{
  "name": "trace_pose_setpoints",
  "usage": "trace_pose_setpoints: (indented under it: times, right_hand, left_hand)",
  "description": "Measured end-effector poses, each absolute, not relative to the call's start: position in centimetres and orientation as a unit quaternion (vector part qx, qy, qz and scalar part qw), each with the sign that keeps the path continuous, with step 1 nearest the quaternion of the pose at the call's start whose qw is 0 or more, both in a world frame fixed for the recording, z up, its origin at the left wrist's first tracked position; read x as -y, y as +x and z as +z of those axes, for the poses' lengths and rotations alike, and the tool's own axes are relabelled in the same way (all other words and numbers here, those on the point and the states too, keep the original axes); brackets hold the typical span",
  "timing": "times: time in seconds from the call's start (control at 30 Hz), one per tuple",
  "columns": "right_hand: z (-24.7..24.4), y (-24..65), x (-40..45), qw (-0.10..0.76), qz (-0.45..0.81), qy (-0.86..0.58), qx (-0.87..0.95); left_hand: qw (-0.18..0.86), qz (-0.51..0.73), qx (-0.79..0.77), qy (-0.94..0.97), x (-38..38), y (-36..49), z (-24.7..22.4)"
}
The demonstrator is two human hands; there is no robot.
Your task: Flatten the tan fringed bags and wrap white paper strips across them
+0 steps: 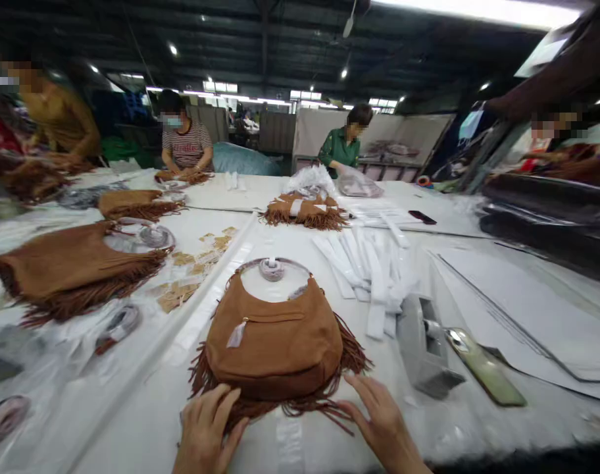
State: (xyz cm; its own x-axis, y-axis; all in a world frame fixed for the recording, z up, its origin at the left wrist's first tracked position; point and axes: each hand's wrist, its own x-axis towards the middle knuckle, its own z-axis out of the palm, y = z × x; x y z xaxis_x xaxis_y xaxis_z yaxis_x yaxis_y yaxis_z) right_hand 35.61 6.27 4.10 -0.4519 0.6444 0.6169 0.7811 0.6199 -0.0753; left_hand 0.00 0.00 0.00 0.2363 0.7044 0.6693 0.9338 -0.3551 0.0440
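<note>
A brown suede-look handbag (275,336) with long fringe lies flat on the white table in front of me. Its zip runs across the front, and a wrapped white pull hangs from it. The wrapped handle (250,264) arches away from me, with a wrapped coil (271,268) at its top. My left hand (208,421) is at the bag's lower left corner, thumb apart from the bent fingers, at the fringe. On the other side, my right hand (379,418) has its fingers spread, the thumb touching fringe strands (329,408) at the lower right.
A grey tape dispenser (425,349) and a phone (487,368) lie at right, with white strips (374,270) behind. Another fringed bag (77,260) and small tan tags (201,257) are at left. Wrapped bags (307,207) sit farther back. Several people work around the table.
</note>
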Motion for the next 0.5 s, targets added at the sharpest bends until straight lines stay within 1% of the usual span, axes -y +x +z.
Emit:
trace_pose_setpoints:
  times: [0.13, 0.23, 0.3, 0.4, 0.5]
  right_hand:
    - [6.8, 33.0, -8.8, 0.280, -0.058, -0.370, 0.884]
    - [8.5, 30.9, -10.0, 0.212, -0.012, -0.354, 0.911]
    - [9.1, 29.8, -10.4, 0.168, -0.003, -0.363, 0.916]
    - [9.1, 29.0, -10.7, 0.128, 0.004, -0.376, 0.918]
    - [8.2, 28.8, -10.9, 0.125, 0.013, -0.376, 0.918]
  left_hand:
    - [0.165, -0.269, 0.541, -0.779, -2.0, 1.8, 1.9]
    - [0.146, -0.246, 0.519, -0.805, -3.6, 2.8, 2.9]
    - [0.120, -0.230, 0.511, -0.820, -4.4, 3.3, 3.3]
    - [0.067, -0.202, 0.524, -0.824, -5.2, 3.9, 4.0]
    - [0.017, -0.168, 0.556, -0.814, -5.5, 4.6, 4.6]
